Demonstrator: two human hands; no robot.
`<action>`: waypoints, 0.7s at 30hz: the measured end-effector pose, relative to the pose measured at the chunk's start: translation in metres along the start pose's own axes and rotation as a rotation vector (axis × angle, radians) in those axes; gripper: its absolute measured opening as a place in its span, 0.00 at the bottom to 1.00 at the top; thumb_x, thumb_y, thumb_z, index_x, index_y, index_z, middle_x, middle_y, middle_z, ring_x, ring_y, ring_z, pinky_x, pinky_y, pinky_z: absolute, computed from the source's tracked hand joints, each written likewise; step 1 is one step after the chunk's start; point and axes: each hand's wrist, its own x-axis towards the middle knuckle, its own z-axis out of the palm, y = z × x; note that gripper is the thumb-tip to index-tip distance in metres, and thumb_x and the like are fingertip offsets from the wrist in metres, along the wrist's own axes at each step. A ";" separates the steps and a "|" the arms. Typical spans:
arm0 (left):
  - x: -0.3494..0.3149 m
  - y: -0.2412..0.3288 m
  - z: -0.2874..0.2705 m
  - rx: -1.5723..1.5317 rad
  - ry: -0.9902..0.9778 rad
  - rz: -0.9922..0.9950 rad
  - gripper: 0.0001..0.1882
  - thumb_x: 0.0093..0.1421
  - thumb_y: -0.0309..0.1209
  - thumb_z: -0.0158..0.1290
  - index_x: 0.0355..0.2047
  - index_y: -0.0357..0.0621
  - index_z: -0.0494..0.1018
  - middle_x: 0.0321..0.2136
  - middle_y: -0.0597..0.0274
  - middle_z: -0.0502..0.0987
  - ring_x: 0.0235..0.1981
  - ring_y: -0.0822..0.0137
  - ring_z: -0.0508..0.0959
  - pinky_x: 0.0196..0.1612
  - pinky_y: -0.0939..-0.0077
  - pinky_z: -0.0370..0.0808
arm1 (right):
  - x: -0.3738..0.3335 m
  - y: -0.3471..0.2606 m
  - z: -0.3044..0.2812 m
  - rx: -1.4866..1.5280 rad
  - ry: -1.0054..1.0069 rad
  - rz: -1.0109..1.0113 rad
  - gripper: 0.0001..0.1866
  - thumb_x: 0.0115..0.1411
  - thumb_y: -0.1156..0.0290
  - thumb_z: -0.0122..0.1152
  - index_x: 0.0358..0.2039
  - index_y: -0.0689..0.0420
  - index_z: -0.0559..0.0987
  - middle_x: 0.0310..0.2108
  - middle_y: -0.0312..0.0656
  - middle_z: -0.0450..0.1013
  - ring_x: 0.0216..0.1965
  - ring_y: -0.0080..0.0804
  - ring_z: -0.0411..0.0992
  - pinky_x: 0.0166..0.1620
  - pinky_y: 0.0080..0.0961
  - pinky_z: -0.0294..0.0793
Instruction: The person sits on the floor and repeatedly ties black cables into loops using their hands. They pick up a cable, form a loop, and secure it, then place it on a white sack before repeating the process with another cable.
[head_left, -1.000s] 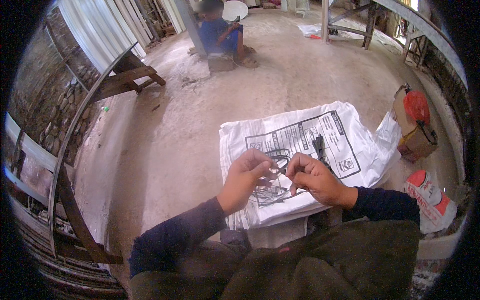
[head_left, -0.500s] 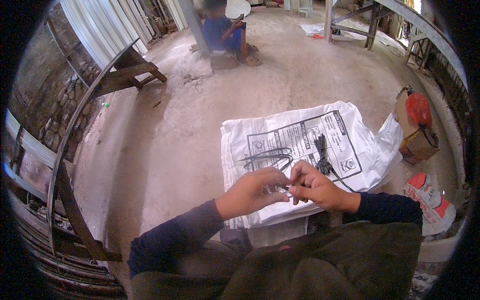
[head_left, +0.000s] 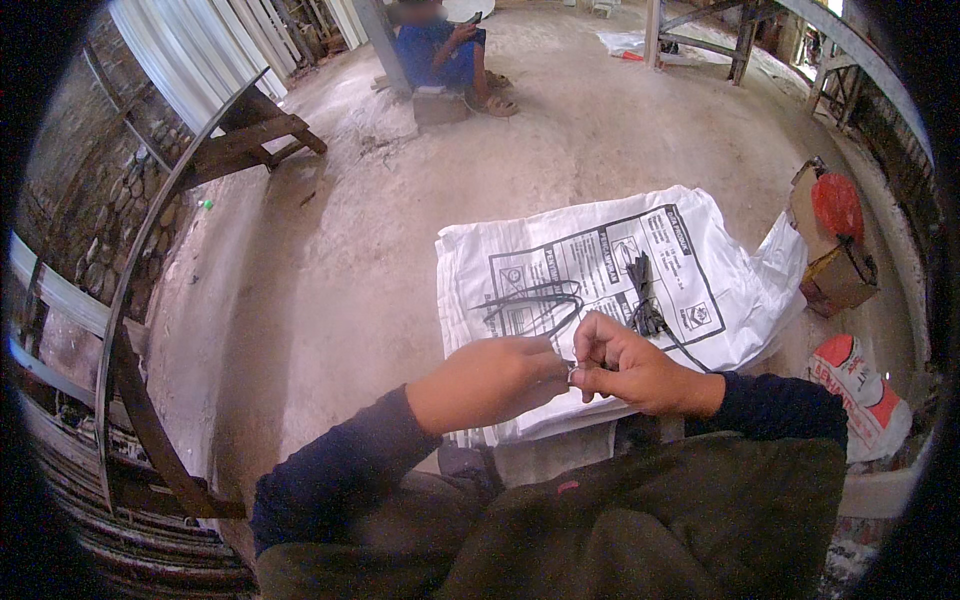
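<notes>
Apparently fine fingertip work, near side of the black strips (head_left: 648,318): right hand (head_left: 640,372) pinched, on what unclear; left hand (head_left: 488,380) grip hidden, can't tell. Next move likely calls for both steady.

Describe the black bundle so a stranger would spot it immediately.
Find the printed white sack before the person. On it, just beyond the right hand, lies the black bundle. Unlike the looping black strands to its left, it is bunched into one clump.

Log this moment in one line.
left grip and right grip: close together | between them: too hidden to tell | black strips, black bundle: lying on printed white sack
</notes>
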 end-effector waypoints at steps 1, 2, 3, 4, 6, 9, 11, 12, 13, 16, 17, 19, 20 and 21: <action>-0.001 0.002 -0.002 0.004 -0.010 0.022 0.07 0.50 0.31 0.50 0.26 0.41 0.68 0.23 0.56 0.69 0.25 0.56 0.72 0.26 0.65 0.69 | -0.001 -0.003 0.000 -0.015 0.004 0.004 0.10 0.55 0.75 0.51 0.31 0.55 0.59 0.23 0.32 0.59 0.26 0.18 0.63 0.30 0.16 0.65; -0.003 0.003 -0.005 0.013 -0.018 0.030 0.06 0.50 0.31 0.49 0.26 0.41 0.67 0.22 0.56 0.68 0.24 0.56 0.72 0.25 0.65 0.69 | 0.000 -0.005 0.000 -0.026 -0.006 0.006 0.11 0.55 0.76 0.51 0.30 0.55 0.58 0.22 0.31 0.58 0.26 0.18 0.62 0.30 0.16 0.65; -0.005 0.005 -0.006 0.021 -0.026 0.039 0.06 0.50 0.30 0.49 0.26 0.41 0.67 0.22 0.56 0.68 0.24 0.56 0.72 0.25 0.65 0.68 | 0.000 -0.007 0.000 -0.037 -0.028 0.011 0.11 0.55 0.76 0.51 0.29 0.54 0.57 0.21 0.31 0.57 0.25 0.17 0.61 0.29 0.16 0.64; -0.005 0.007 -0.007 0.022 -0.028 0.041 0.06 0.50 0.30 0.49 0.26 0.41 0.67 0.22 0.56 0.68 0.24 0.56 0.72 0.25 0.65 0.68 | -0.001 -0.010 -0.001 -0.047 -0.049 0.015 0.12 0.55 0.77 0.51 0.28 0.54 0.56 0.20 0.31 0.56 0.24 0.17 0.59 0.29 0.16 0.64; -0.006 0.013 -0.010 0.018 -0.034 0.068 0.06 0.50 0.30 0.49 0.26 0.41 0.66 0.22 0.56 0.67 0.24 0.56 0.72 0.25 0.65 0.68 | -0.006 -0.012 -0.001 -0.039 -0.052 0.007 0.12 0.55 0.76 0.51 0.27 0.54 0.56 0.20 0.29 0.54 0.23 0.15 0.56 0.28 0.15 0.61; -0.009 0.013 -0.008 0.056 -0.065 0.118 0.07 0.49 0.30 0.49 0.26 0.41 0.65 0.21 0.56 0.66 0.23 0.55 0.71 0.24 0.64 0.68 | -0.012 -0.013 -0.001 0.008 -0.065 -0.013 0.12 0.55 0.75 0.51 0.27 0.54 0.56 0.21 0.28 0.53 0.23 0.15 0.52 0.27 0.13 0.57; -0.010 0.018 -0.011 0.016 -0.076 0.148 0.07 0.49 0.30 0.49 0.26 0.40 0.65 0.21 0.56 0.66 0.23 0.55 0.71 0.24 0.64 0.68 | -0.015 -0.018 0.000 0.015 -0.109 0.005 0.16 0.55 0.79 0.50 0.25 0.52 0.51 0.18 0.29 0.51 0.20 0.16 0.52 0.26 0.16 0.60; -0.010 0.021 -0.012 -0.005 -0.082 0.164 0.08 0.49 0.30 0.49 0.26 0.40 0.64 0.21 0.56 0.65 0.23 0.55 0.71 0.24 0.64 0.68 | -0.018 -0.019 0.001 0.028 -0.125 0.009 0.16 0.55 0.80 0.50 0.25 0.52 0.51 0.18 0.30 0.51 0.20 0.16 0.52 0.26 0.16 0.60; -0.011 0.022 -0.011 -0.021 -0.090 0.163 0.08 0.49 0.30 0.49 0.26 0.39 0.64 0.21 0.56 0.65 0.23 0.55 0.71 0.24 0.64 0.68 | -0.021 -0.020 0.002 0.041 -0.140 0.013 0.16 0.55 0.80 0.50 0.24 0.52 0.51 0.18 0.30 0.51 0.20 0.16 0.52 0.26 0.16 0.61; -0.013 0.025 -0.009 -0.060 -0.119 0.146 0.08 0.50 0.29 0.49 0.27 0.39 0.64 0.22 0.55 0.66 0.23 0.54 0.71 0.25 0.64 0.68 | -0.024 -0.020 0.002 0.076 -0.186 0.033 0.17 0.55 0.80 0.49 0.24 0.52 0.51 0.18 0.30 0.51 0.19 0.16 0.51 0.26 0.17 0.61; -0.012 0.025 -0.009 -0.068 -0.138 0.140 0.08 0.50 0.29 0.49 0.27 0.39 0.64 0.22 0.55 0.66 0.24 0.53 0.70 0.25 0.64 0.67 | -0.026 -0.020 0.001 0.084 -0.194 0.040 0.17 0.55 0.80 0.49 0.23 0.52 0.51 0.18 0.30 0.50 0.19 0.16 0.50 0.26 0.17 0.62; -0.011 0.023 -0.008 -0.112 -0.161 0.110 0.08 0.51 0.30 0.48 0.28 0.39 0.65 0.23 0.54 0.66 0.25 0.53 0.70 0.27 0.64 0.67 | -0.025 -0.015 -0.005 -0.022 -0.199 -0.023 0.14 0.56 0.79 0.49 0.25 0.52 0.53 0.18 0.31 0.52 0.20 0.16 0.54 0.26 0.16 0.62; -0.010 0.019 -0.007 -0.147 -0.161 0.092 0.08 0.51 0.30 0.48 0.28 0.39 0.65 0.23 0.54 0.66 0.26 0.54 0.70 0.28 0.65 0.67 | -0.025 -0.014 -0.008 -0.083 -0.199 -0.056 0.13 0.56 0.78 0.49 0.26 0.53 0.54 0.19 0.31 0.53 0.20 0.16 0.55 0.26 0.16 0.62; -0.009 0.015 -0.005 -0.181 -0.161 0.074 0.08 0.51 0.30 0.48 0.28 0.39 0.65 0.23 0.54 0.66 0.27 0.54 0.70 0.29 0.65 0.67 | -0.022 -0.013 -0.010 -0.037 -0.167 0.001 0.11 0.56 0.77 0.49 0.27 0.53 0.55 0.19 0.31 0.55 0.21 0.17 0.58 0.27 0.16 0.63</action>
